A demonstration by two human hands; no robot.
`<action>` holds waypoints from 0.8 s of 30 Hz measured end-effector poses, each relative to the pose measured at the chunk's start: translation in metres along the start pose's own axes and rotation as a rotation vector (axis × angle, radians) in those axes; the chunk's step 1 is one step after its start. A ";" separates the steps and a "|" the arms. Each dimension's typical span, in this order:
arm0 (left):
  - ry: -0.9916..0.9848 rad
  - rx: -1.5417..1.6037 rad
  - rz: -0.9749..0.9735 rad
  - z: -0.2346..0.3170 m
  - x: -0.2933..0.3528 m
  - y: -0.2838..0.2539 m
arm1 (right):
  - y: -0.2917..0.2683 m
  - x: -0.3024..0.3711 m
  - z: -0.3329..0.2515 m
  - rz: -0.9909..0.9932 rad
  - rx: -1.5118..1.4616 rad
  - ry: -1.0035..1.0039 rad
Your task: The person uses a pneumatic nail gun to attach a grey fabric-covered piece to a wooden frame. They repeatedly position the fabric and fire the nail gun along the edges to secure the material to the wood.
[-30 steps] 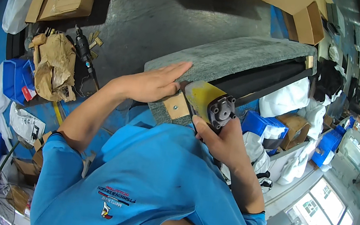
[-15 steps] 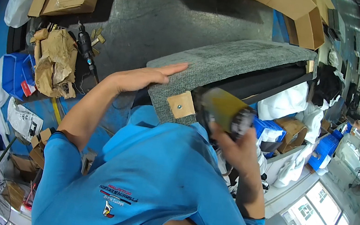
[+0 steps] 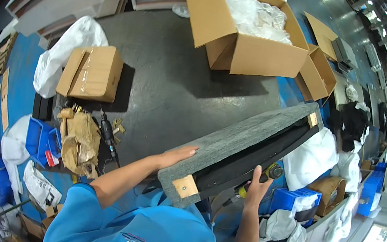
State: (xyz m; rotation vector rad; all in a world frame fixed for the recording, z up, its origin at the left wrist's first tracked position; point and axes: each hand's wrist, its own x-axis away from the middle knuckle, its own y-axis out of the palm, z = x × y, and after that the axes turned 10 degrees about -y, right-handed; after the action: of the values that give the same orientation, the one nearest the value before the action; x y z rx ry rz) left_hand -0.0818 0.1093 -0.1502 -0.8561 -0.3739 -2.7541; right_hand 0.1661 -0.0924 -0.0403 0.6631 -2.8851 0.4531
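A long upholstered piece in grey fabric (image 3: 241, 139) lies slanted before me, with black cloth (image 3: 247, 167) on its underside. Square wooden blocks sit at its ends: a near block (image 3: 186, 187) with a screw in its middle, and a far block (image 3: 312, 119). My left hand (image 3: 177, 157) rests flat on the grey fabric near the close end, fingers stretched out. Beside the black side, my right hand (image 3: 258, 186) is wrapped round a yellow-and-black power tool (image 3: 274, 171). The hand hides much of the tool, so its exact kind is unclear.
A black corded power tool (image 3: 107, 133) lies on the dark table (image 3: 162, 65) beside crumpled brown paper (image 3: 79, 143). Behind stand a closed carton (image 3: 92, 72) and an open carton (image 3: 269, 57) with clear plastic. Blue bins (image 3: 41, 140) and white bags (image 3: 314, 153) flank me.
My view has tipped up, showing more of the table's far side. The power tool has moved from beside the near wooden block to the right along the black side. My left hand stays on the fabric.
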 end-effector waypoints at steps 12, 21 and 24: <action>-0.150 -0.513 -0.353 -0.050 -0.032 0.230 | -0.131 -0.069 0.045 -0.198 0.018 -0.178; 0.780 -1.481 0.079 0.213 -0.083 0.131 | -0.164 -0.093 0.010 -0.544 0.458 -0.320; 0.514 -1.631 0.012 0.204 -0.092 0.095 | -0.145 -0.109 -0.009 -0.668 0.425 -0.342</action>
State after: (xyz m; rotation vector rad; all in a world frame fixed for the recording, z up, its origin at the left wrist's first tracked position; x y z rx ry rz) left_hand 0.1262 0.0960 -0.0245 -0.2115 2.0864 -2.6026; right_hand 0.3284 -0.1700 -0.0169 1.8390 -2.6083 0.9162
